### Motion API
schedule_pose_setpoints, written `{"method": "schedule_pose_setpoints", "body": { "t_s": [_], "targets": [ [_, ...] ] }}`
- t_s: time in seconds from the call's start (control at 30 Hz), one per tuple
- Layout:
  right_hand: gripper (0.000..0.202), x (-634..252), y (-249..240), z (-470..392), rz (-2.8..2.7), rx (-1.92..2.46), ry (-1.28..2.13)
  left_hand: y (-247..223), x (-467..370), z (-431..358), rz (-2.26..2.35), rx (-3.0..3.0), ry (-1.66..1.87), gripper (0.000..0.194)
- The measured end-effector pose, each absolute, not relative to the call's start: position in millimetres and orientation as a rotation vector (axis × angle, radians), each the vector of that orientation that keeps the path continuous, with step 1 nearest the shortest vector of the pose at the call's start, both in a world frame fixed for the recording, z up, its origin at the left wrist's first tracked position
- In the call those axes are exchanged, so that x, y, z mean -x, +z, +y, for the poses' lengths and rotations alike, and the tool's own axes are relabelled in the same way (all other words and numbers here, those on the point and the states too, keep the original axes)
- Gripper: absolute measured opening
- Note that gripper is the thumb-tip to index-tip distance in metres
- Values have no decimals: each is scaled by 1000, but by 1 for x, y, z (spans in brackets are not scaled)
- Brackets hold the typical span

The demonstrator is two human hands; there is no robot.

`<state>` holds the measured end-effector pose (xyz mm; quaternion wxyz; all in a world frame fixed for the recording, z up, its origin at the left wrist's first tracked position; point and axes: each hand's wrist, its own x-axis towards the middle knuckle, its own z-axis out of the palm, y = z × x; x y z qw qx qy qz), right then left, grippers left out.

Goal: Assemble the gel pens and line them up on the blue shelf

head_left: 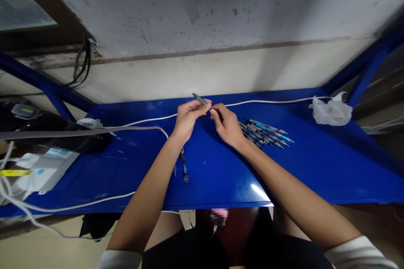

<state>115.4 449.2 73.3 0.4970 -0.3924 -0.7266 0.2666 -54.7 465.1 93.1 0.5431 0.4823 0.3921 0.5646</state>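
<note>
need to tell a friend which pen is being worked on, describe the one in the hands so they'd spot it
On the blue table, look at its far-side middle, where the left hand and right hand meet. The pen pokes up from the left hand's fingertips, tip toward the wall. Unlike the pile of pens lying to the right, it is lifted off the surface.

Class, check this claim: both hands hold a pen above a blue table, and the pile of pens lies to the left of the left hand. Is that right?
Not quite. The head view shows the pile of pens lying to the right of the right hand, not left of the left hand. The rest stands: both hands hold a pen above the blue table.
</note>
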Motion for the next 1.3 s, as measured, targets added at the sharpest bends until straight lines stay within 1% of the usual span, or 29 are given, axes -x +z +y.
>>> {"method": "schedule_pose_setpoints", "body": {
  "t_s": [0.23,0.33,0.47,0.87,1.17,1.3],
  "targets": [
    [26,-115,74,449,-1734,959,643,93,55,465,912,-1142,1334,21],
    [30,-115,75,449,-1768,948,628,94,55,465,924,-1145,1336,21],
    [26,-116,74,449,-1731,961,648,95,55,465,913,-1140,1335,21],
    [32,-116,73,449,-1764,969,665,96,54,465,928,-1118,1346,19],
    [32,-117,76,447,-1754,969,678,97,54,463,910,-1073,1340,22],
    [25,-116,76,447,-1723,965,646,99,54,463,882,-1056,1337,23]
  ]
}}
